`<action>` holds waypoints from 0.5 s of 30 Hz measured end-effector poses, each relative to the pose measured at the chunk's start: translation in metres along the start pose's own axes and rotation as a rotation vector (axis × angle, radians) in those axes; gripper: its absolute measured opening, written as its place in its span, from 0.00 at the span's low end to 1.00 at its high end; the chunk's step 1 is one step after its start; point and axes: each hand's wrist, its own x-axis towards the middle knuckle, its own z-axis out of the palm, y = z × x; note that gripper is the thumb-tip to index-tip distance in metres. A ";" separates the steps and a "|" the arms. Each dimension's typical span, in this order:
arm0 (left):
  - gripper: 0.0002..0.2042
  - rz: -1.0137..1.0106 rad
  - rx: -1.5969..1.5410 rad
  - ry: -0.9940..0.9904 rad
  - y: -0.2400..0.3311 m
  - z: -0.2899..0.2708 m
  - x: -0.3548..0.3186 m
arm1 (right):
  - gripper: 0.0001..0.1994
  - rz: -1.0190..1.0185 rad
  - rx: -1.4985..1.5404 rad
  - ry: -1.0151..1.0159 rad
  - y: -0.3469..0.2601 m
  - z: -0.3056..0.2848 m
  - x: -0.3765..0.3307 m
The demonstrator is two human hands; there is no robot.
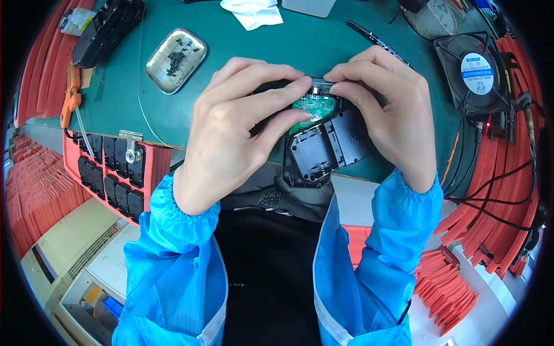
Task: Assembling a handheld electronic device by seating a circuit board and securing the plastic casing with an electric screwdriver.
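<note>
In front of me, at the table's near edge, is an opened black plastic device. Its green circuit board (315, 106) lies exposed in one part. A black housing half with a battery compartment (314, 151) hangs below it, tilted. My left hand (231, 121) grips the device from the left, fingertips on its top edge and thumb beside the board. At the right end of that edge, my right hand (388, 98) pinches it between thumb and index finger. A small dark glossy strip (319, 85) shows between both sets of fingertips; its exact kind is unclear. My fingers partly hide the device's sides.
A metal dish (176, 60) of small black pieces stands on the green table (179, 14). Around it are white tissue (253, 12), a black marker (378, 42), a fan (474, 74) with cables, and an orange-handled tool (71, 97). Red trays (156, 173) with black parts sit lower left.
</note>
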 end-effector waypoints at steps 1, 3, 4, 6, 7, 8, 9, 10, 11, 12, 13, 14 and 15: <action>0.19 -0.001 0.000 0.001 0.000 0.000 0.000 | 0.07 -0.018 -0.010 0.000 0.000 0.000 0.000; 0.19 -0.006 -0.016 -0.003 0.000 0.000 0.000 | 0.07 -0.038 -0.019 -0.001 0.000 -0.001 0.001; 0.19 -0.010 -0.023 -0.005 0.000 0.000 0.000 | 0.07 -0.032 -0.018 -0.010 0.000 -0.001 0.001; 0.19 -0.008 -0.016 -0.005 0.000 -0.001 0.000 | 0.07 -0.020 -0.017 -0.028 -0.001 -0.002 0.001; 0.19 -0.003 -0.009 -0.006 0.000 -0.002 0.000 | 0.07 -0.021 -0.016 -0.030 -0.002 -0.002 0.001; 0.19 0.001 -0.003 -0.008 0.000 -0.002 0.000 | 0.07 -0.023 -0.024 -0.031 -0.002 -0.001 0.001; 0.19 0.001 -0.003 -0.006 0.000 -0.002 0.000 | 0.07 -0.024 -0.034 -0.031 -0.002 -0.001 0.001; 0.19 0.003 0.001 -0.008 0.000 -0.002 0.001 | 0.07 -0.026 -0.044 -0.030 -0.003 -0.001 0.000; 0.19 0.005 0.005 -0.009 0.001 -0.001 0.001 | 0.07 -0.027 -0.044 -0.031 -0.003 -0.002 0.000; 0.19 0.008 0.008 -0.011 0.001 -0.001 0.001 | 0.07 -0.019 -0.037 -0.031 -0.003 -0.002 0.000; 0.19 0.008 0.009 -0.010 0.001 -0.001 0.002 | 0.06 -0.010 -0.030 -0.031 -0.004 -0.003 0.000; 0.19 0.010 0.010 -0.012 0.001 -0.001 0.002 | 0.06 -0.001 -0.023 -0.030 -0.004 -0.003 -0.001; 0.19 0.013 0.010 -0.014 0.001 -0.002 0.002 | 0.06 -0.002 -0.023 -0.029 -0.004 -0.003 -0.001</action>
